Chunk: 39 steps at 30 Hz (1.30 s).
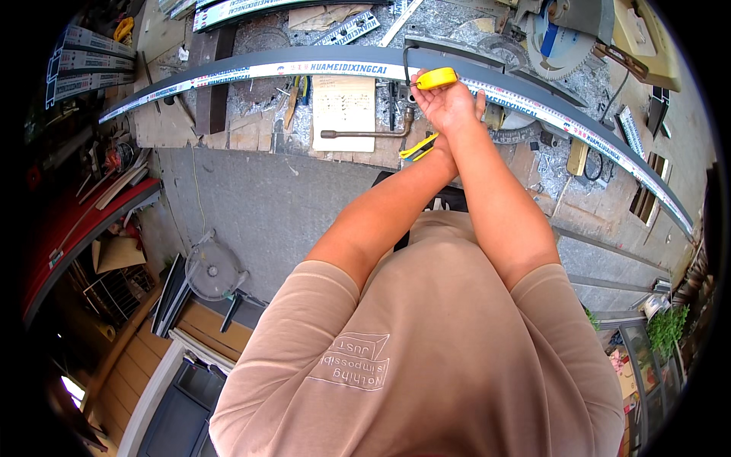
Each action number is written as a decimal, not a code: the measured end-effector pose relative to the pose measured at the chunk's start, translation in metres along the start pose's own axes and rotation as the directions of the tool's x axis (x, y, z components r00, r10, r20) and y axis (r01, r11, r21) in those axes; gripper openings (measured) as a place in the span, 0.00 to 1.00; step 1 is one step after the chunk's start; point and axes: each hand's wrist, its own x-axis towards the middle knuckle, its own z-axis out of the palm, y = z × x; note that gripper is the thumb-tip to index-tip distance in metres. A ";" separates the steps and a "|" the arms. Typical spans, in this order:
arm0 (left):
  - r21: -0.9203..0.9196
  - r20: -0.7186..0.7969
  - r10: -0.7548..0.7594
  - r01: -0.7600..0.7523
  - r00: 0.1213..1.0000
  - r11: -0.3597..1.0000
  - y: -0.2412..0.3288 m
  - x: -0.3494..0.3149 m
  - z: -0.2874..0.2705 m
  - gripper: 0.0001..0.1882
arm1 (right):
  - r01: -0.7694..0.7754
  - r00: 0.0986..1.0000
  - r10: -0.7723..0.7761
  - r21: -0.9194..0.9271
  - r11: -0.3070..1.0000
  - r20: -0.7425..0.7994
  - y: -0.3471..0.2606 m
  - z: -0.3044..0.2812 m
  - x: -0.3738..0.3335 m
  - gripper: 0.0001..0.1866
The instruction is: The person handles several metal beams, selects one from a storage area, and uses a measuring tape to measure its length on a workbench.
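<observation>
My right hand (448, 107) is palm up over the bench, its fingers curled round a yellow tape measure (437, 78). Across the bench runs a long grey profile (320, 61) with a printed white and blue film along its near side; it looks bowed in this view. The right hand is at its near edge. My left hand (444, 146) passes beneath the right wrist, and its fingers are hidden. Beside it is a yellow and dark cutter-like tool (418, 147); whether the left hand touches it is unclear. An L-shaped socket wrench (369, 135) rests across a handwritten paper sheet (344, 99).
A mitre saw (560, 42) with a toothed round blade stands at the back right. Metal shavings and offcuts litter the bench (251, 137). More profiles (91, 65) are stacked at the far left. A round grey fan-like object (213, 268) stands on the floor below.
</observation>
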 end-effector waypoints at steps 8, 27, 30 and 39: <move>0.040 0.055 0.008 -0.011 0.998 0.999 0.002 0.001 -0.001 0.19 | 0.005 1.000 -0.006 -0.006 1.000 -0.010 -0.002 0.002 -0.004 0.34; 0.045 0.175 -0.012 0.004 0.985 0.999 0.007 0.004 -0.008 0.21 | 0.018 1.000 -0.018 -0.009 1.000 0.005 -0.003 0.000 -0.009 0.20; -0.061 0.148 -0.101 0.111 0.984 0.992 0.009 0.006 0.002 0.22 | 0.010 1.000 -0.010 -0.014 1.000 0.006 -0.001 0.003 -0.010 0.20; 0.121 0.099 -0.008 -0.004 0.995 0.993 0.004 0.000 0.001 0.22 | 0.012 1.000 -0.012 -0.002 1.000 0.006 0.001 0.001 -0.007 0.22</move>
